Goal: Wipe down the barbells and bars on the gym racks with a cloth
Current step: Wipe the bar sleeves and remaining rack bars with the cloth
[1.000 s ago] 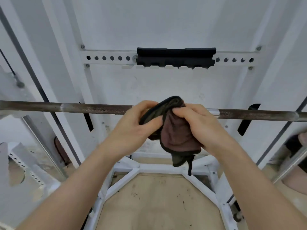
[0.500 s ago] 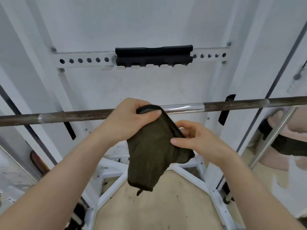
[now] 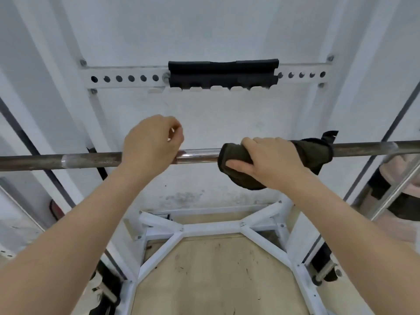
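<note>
A rusty steel barbell (image 3: 91,159) lies horizontally across the white rack, with a shiny section (image 3: 197,155) near its middle. A dark olive cloth (image 3: 316,153) is wrapped over the bar right of centre. My right hand (image 3: 270,162) grips the cloth round the bar, thumb underneath and fingers over the top. My left hand (image 3: 152,142) is in front of the bar left of centre. Its fingers are curled against the thumb above the bar and hold nothing.
A white perforated crossbar (image 3: 127,78) with a black pad (image 3: 222,72) is fixed on the wall behind. White rack base beams (image 3: 211,229) frame a wooden platform (image 3: 216,276) below. A slanted steel bar (image 3: 395,189) and a black rack hook (image 3: 329,135) are at right.
Both hands held the cloth in front of the bar. My left hand has let go, and my right hand has laid the cloth over the bar further right and gripped it.
</note>
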A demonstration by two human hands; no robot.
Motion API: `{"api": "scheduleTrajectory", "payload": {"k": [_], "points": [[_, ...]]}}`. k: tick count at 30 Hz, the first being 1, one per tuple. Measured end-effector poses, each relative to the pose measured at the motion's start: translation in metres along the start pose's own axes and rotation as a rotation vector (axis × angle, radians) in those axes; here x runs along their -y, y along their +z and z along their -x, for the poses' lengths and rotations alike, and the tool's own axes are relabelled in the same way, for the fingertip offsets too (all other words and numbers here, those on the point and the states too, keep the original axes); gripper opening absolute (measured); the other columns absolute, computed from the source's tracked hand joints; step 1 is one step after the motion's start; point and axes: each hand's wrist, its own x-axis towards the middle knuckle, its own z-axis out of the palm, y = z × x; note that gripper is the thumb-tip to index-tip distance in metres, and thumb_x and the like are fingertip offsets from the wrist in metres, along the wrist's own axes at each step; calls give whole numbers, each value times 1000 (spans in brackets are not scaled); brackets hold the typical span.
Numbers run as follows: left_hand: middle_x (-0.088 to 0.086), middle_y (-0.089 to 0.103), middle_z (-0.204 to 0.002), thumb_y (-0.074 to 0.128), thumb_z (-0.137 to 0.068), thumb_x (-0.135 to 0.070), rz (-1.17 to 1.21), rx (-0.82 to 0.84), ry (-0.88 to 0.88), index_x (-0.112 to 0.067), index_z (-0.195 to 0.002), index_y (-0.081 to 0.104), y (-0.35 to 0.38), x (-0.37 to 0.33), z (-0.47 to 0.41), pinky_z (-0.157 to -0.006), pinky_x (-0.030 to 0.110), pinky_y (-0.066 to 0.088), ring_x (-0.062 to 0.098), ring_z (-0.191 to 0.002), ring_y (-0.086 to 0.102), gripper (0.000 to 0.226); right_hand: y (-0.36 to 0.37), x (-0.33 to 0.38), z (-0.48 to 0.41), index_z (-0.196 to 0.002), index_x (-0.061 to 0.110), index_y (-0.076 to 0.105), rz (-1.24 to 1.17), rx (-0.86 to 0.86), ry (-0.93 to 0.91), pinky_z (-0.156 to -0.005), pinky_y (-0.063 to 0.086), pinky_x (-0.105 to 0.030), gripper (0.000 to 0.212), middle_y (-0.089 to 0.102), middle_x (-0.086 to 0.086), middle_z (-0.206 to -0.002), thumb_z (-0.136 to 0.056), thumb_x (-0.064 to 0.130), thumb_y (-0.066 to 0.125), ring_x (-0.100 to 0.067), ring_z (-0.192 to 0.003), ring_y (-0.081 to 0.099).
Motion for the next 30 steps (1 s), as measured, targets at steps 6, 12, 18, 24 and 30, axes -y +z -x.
{"api": "scheduleTrajectory", "payload": {"k": [6,12,18,24,30], "points": [[3,46,-55,34,-96,-30,-162,-17,-143,-15,-64,39,11,36,8,-52,33,30,30,-54,45,36,-1,111,-52,-90,18,32,-33,-22,-201,-47,18,-31,48,43,4,-73,-94,66,35,-23,-60,46],[2,42,-54,31,-97,-27,-192,-42,-104,-18,-66,29,18,42,9,-50,31,23,31,-51,40,32,-21,0,-19,-80,23,51,-59,321,75,-59,44,-31,33,63,4,-73,-85,55,54,-23,-68,62],[2,42,-56,28,-98,-30,-243,-32,-110,-15,-70,38,21,40,5,-51,31,21,26,-50,39,33,-26,74,-76,-82,18,60,-293,547,-23,-65,52,-33,25,61,3,-74,-81,43,66,-20,-69,61],[5,45,-54,29,-99,-28,-196,-52,-79,-14,-70,34,18,45,7,-50,32,26,32,-50,43,32,22,78,-41,-77,17,48,-18,-283,-110,-49,26,-29,28,40,3,-57,-79,29,73,-21,-43,41],[7,53,-68,32,-97,-23,-190,-70,-56,-11,-81,47,22,28,7,-62,38,36,33,-60,46,24,2,-20,-10,-70,19,46,35,94,176,-54,43,-27,30,47,5,-56,-87,40,59,-20,-52,53]]}}
